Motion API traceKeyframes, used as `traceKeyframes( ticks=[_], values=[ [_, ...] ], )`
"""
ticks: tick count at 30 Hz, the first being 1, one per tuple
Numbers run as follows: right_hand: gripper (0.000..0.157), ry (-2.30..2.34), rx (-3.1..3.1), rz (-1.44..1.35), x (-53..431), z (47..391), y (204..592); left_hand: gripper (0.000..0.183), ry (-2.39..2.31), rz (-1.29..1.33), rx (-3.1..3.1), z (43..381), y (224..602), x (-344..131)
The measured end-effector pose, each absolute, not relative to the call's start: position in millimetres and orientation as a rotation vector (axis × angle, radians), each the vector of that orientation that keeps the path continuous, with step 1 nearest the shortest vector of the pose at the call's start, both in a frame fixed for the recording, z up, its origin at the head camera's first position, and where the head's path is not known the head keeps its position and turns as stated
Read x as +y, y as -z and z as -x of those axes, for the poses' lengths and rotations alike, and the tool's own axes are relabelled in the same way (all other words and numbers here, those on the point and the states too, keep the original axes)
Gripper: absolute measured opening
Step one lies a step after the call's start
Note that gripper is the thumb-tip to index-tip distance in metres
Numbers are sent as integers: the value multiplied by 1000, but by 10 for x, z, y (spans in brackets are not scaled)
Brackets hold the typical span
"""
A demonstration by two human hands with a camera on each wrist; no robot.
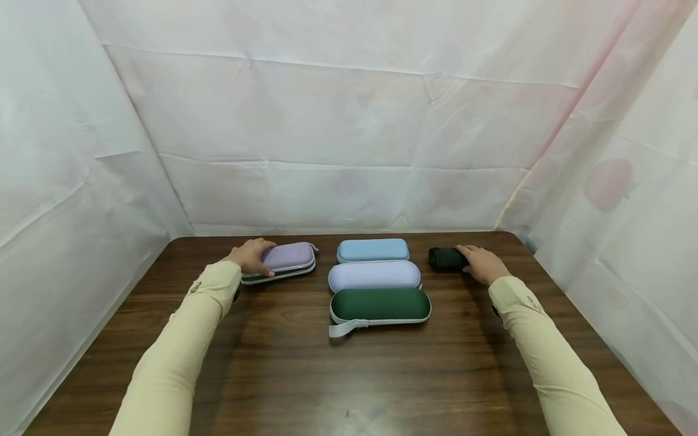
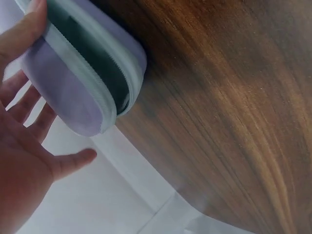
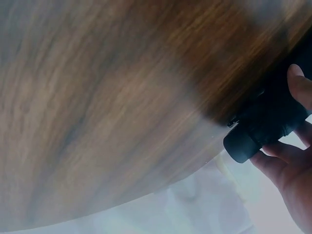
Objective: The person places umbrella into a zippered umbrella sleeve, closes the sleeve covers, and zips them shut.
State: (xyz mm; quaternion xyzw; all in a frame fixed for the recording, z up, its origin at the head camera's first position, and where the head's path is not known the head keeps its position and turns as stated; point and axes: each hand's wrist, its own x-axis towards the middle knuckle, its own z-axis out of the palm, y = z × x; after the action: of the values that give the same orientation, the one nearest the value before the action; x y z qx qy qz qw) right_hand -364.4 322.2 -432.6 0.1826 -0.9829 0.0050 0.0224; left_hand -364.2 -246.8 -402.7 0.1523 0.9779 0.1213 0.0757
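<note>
At the table's back left, my left hand point(image 1: 252, 257) grips the left end of a lavender zip case point(image 1: 289, 257). In the left wrist view the case point(image 2: 63, 87) has its zip parted, with a dark green inside showing through the gap. The thumb lies across its zipped edge and fingers reach behind it. At the back right, my right hand point(image 1: 485, 264) holds the right end of a black folded compact umbrella point(image 1: 447, 259). Its rounded black end point(image 3: 241, 144) shows in the right wrist view, thumb on one side and fingers on the other.
Between the hands, three zip cases lie in a column: light blue point(image 1: 373, 250) at the back, pale lilac point(image 1: 374, 275) in the middle, dark green point(image 1: 382, 304) in front with a grey strap point(image 1: 345, 329). White sheeting point(image 1: 338, 121) stands behind the brown wooden table point(image 1: 349, 375).
</note>
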Motion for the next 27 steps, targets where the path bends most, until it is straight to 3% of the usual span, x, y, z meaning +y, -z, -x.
traceKeyframes(
  ticks=[14, 27],
  values=[
    [63, 15, -3015, -577, 3227, 3722, 4348, 61, -733, -623, 2811, 3439, 3810, -2502],
    [61, -8, -3064, -551, 3253, 3711, 4301, 58, -738, -799, 2753, 3164, 3376, -2371]
  ],
)
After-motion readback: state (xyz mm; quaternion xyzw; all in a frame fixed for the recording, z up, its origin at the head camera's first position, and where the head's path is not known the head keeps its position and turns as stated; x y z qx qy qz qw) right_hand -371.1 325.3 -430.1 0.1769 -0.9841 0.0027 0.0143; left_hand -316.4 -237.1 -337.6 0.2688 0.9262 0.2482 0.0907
